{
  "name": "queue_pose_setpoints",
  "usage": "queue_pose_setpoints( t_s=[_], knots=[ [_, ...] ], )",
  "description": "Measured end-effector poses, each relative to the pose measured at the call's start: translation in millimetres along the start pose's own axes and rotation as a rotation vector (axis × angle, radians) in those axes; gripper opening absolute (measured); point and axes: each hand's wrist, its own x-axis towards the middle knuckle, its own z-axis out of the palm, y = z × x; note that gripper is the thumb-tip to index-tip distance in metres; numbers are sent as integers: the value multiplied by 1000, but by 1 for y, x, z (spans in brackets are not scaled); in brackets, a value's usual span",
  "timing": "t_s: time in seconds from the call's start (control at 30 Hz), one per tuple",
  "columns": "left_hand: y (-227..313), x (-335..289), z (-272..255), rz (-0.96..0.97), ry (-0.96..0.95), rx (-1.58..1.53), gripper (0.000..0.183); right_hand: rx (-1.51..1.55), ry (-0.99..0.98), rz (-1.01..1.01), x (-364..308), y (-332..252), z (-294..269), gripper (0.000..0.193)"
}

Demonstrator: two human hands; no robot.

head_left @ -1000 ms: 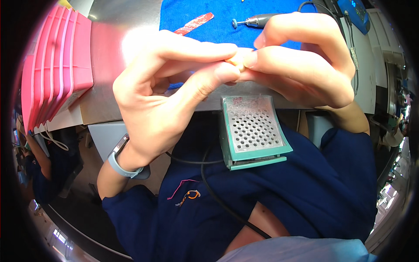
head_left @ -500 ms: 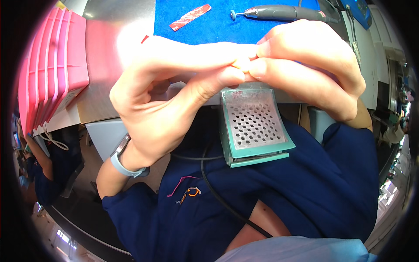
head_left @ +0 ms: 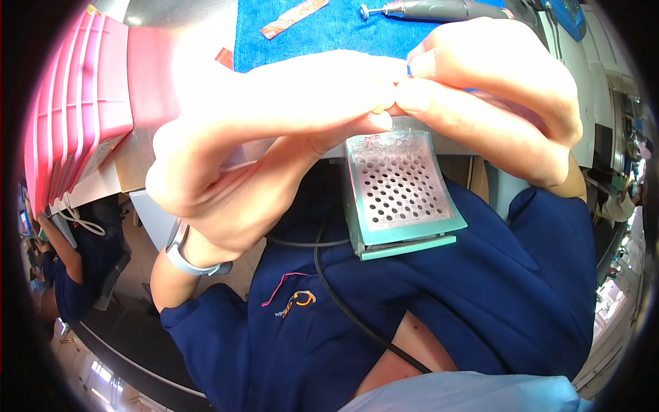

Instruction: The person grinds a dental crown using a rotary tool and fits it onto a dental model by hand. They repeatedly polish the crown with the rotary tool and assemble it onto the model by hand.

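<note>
My left hand (head_left: pixel 274 103), a watch on its wrist, is closed in a pinch with the fingertips pointing right. Against its tips come the fingertips of my right hand (head_left: pixel 501 82), also closed in a pinch. Whatever lies between them is too small and washed out by bright light to name. Right below the fingertips is a slanted perforated metal plate in a green frame (head_left: pixel 405 189). Beyond my hands, a grey rotary handpiece (head_left: pixel 439 9) with a small disc tip rests on a blue towel (head_left: pixel 257 48), beside a red strip (head_left: pixel 295 18).
A pink ribbed bin (head_left: pixel 82 103) stands at the left on the metal worktop (head_left: pixel 165 48). Near the towel's left edge lies a second red piece (head_left: pixel 224 58). A black cable (head_left: pixel 343 305) crosses my dark blue shirt. Another person's arm (head_left: pixel 63 247) shows at the far left.
Both hands have shifted slightly upward in the picture, and my left hand has turned with its fingers straighter. A yellowish speck seen earlier between the fingertips is now hard to make out.
</note>
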Motion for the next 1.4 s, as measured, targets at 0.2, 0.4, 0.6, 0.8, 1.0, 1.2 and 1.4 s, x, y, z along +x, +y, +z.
queue_pose_setpoints(
  t_s=[0.2,0.4,0.6,0.8,1.0,1.2,1.4],
  knots=[
    [1,4,4,27,54,84,27,-47,49,-187,-5,9,3,30],
    [0,-4,9,-39,198,-36,28,-26,-3,17,7,-10,-2,30],
    [2,-5,3,-74,196,129,28,32,-84,191,3,-6,0,24],
    [-5,-1,-4,26,248,307,30,598,184,766,5,-23,24,31],
    [6,1,-2,-110,186,245,32,1039,405,1005,10,-27,26,28],
    [-8,3,-3,-102,188,115,33,1102,387,941,2,-13,31,26],
    [-7,3,-3,-218,201,-33,29,1061,353,992,2,-12,27,24]
  ],
)
